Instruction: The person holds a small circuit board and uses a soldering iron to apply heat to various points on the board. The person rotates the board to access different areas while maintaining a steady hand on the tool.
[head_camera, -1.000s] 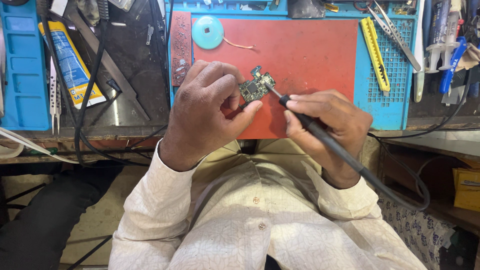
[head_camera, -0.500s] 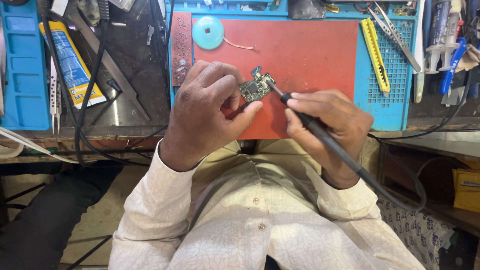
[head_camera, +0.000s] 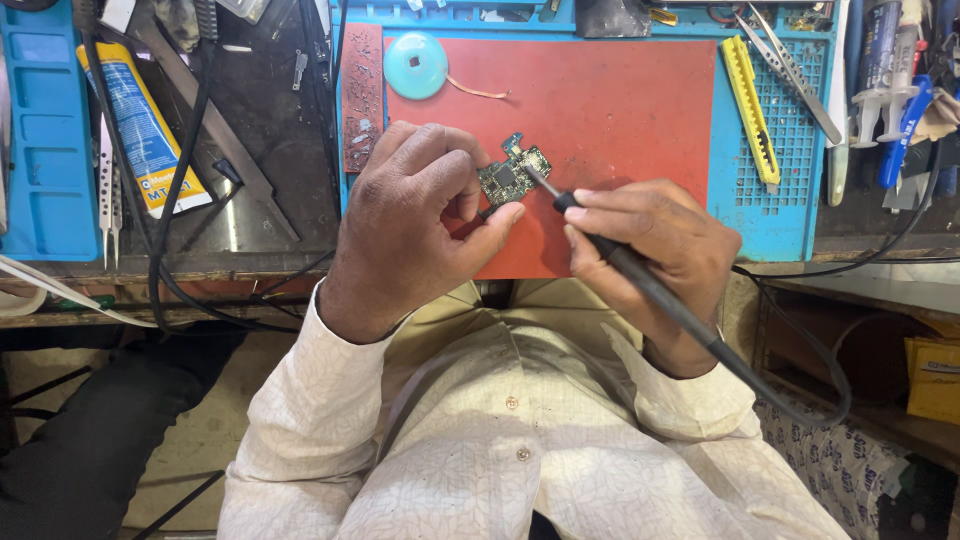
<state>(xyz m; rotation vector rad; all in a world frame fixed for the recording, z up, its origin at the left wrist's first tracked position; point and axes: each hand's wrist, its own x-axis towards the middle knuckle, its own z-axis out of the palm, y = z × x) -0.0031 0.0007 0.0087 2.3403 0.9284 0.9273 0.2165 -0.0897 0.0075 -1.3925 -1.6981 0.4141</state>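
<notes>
Cluttered workbench, seen from above, carrying a red rectangular silicone work mat (head_camera: 610, 130) framed by a blue compartmented tray (head_camera: 775, 215). Left hand (head_camera: 415, 225) arches over the mat's near edge, wrist bent, knuckles up; thumb and curled fingers pinch a small green circuit board (head_camera: 512, 175), held tilted just above the red mat near its centre. Right hand (head_camera: 655, 250) lies palm-down to the right, fingers closed around a black pen-shaped soldering iron (head_camera: 640, 280) in a writing grip; the iron's metal tip touches the board's right edge. Its black cord trails off past the right wrist. Both forearms wear cream patterned sleeves. Noted on the tray: a yellow utility knife (head_camera: 750, 110). A round teal disc (head_camera: 415, 65) sits at the mat's upper left corner.
</notes>
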